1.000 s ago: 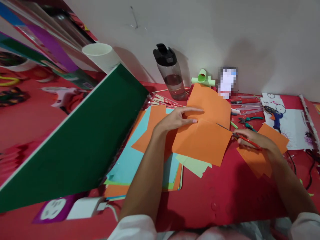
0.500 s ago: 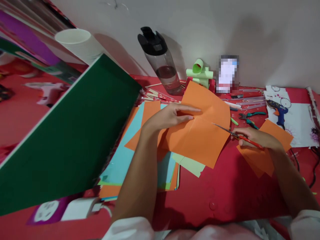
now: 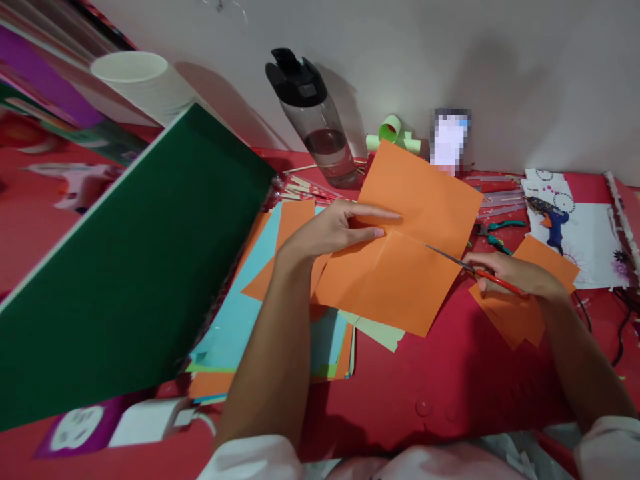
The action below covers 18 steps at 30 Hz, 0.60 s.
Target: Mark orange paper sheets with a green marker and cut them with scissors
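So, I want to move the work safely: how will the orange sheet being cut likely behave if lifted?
The orange sheet looks thin, so probably light and rather floppy. It may bend most readily along its visible creases. The parts either side of the scissors could flap apart, since a cut runs in from the edge.

The clothing is pale: at seven o'clock in the view a whitish left sleeve [image 3: 255,459], loose and softly creased, ends in a plain rounded edge, leaving the forearm below it bare. At four o'clock the right sleeve [image 3: 607,447] matches it in colour, also wrinkled. Toward five o'clock, the garment's front [image 3: 425,465] shows a faint pinkish tint. The left hand [image 3: 333,230] has slender fingers, with a thumbnail visible.
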Each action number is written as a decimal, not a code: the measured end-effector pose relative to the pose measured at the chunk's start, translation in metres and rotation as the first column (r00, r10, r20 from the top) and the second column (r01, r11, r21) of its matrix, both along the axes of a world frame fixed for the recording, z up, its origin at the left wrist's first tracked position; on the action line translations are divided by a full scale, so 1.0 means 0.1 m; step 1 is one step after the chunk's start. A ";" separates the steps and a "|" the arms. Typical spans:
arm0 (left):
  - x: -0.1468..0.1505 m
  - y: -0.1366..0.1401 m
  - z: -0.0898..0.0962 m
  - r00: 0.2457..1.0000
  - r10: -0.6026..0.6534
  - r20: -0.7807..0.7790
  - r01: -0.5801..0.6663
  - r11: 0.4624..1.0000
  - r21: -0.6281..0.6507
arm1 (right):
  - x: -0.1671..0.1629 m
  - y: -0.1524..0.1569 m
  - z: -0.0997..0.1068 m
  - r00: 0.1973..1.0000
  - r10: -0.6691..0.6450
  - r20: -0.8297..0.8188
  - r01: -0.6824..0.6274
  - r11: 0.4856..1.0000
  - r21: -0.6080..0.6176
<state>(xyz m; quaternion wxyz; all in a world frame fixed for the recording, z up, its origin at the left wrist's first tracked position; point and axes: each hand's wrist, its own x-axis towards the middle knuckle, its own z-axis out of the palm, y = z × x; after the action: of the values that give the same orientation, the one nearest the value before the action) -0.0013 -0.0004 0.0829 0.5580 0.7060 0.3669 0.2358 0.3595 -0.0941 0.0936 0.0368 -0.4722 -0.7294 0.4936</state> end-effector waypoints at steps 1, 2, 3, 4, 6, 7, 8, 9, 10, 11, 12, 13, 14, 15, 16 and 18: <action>0.01 0.00 0.01 1.000 0.004 -0.007 -0.004 1.000 -0.013 | 0.00 0.00 -0.01 1.000 -0.001 0.004 0.001 1.000 0.012; 0.01 0.00 0.01 1.000 0.009 -0.010 -0.009 1.000 -0.022 | 0.00 0.00 -0.02 1.000 -0.002 0.006 0.002 1.000 0.019; 0.02 0.00 0.01 1.000 0.011 -0.012 -0.011 1.000 -0.027 | 0.00 0.01 -0.02 1.000 -0.003 0.009 0.003 1.000 0.022; 0.02 0.00 0.01 1.000 0.012 -0.013 -0.013 1.000 -0.027 | 0.00 0.01 -0.03 1.000 -0.001 0.011 0.001 1.000 0.022; 0.02 0.00 0.01 1.000 0.013 -0.015 -0.013 1.000 -0.023 | 0.01 0.01 -0.04 1.000 0.009 0.009 -0.010 1.000 0.024; 0.02 0.00 0.01 1.000 0.012 -0.019 -0.013 1.000 -0.023 | 0.01 0.01 -0.05 1.000 0.017 0.005 -0.017 0.999 0.027; 0.02 0.00 0.00 1.000 0.011 -0.025 -0.011 1.000 -0.024 | 0.01 0.01 -0.05 1.000 0.023 0.001 -0.023 0.999 0.031; 0.03 0.00 0.00 1.000 0.008 -0.031 -0.009 1.000 -0.025 | 0.01 0.01 -0.05 1.000 0.027 0.000 -0.027 0.999 0.033; 0.03 0.01 -0.01 0.999 0.006 -0.036 -0.007 1.000 -0.023 | 0.01 0.01 -0.05 1.000 0.026 0.006 -0.026 0.999 0.032; 0.03 0.01 -0.01 0.999 0.004 -0.043 -0.005 1.000 -0.017 | 0.01 0.00 -0.04 1.000 0.019 0.021 -0.020 0.999 0.030; 0.04 0.01 -0.02 0.999 0.003 -0.047 -0.003 1.000 -0.010 | 0.00 -0.01 -0.03 0.999 0.008 0.043 -0.009 1.000 0.028; 0.04 0.01 -0.03 0.999 0.002 -0.049 -0.002 1.000 -0.003 | -0.01 -0.01 -0.02 0.998 -0.005 0.070 0.004 1.000 0.026; 0.05 0.02 -0.03 0.999 0.001 -0.045 -0.001 1.000 0.000 | -0.03 -0.02 -0.01 0.995 -0.016 0.096 0.014 1.000 0.024; 0.05 0.02 -0.04 0.999 -0.002 -0.038 0.002 1.000 -0.003 | -0.04 -0.03 0.01 0.993 -0.022 0.117 0.020 1.000 0.024; 0.06 0.02 -0.05 1.000 -0.005 -0.029 0.005 1.000 -0.009 | -0.05 -0.03 0.02 0.991 -0.025 0.129 0.022 0.999 0.024; 0.06 0.02 -0.06 1.000 -0.009 -0.016 0.009 1.000 -0.025 | -0.06 -0.04 0.03 0.992 -0.022 0.124 0.019 0.999 0.026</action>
<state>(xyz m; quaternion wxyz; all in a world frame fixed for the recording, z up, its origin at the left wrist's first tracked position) 0.0050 0.0015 0.0771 0.5648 0.7026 0.3711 0.2230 0.3537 -0.0982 0.0966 0.0022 -0.5091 -0.7315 0.4536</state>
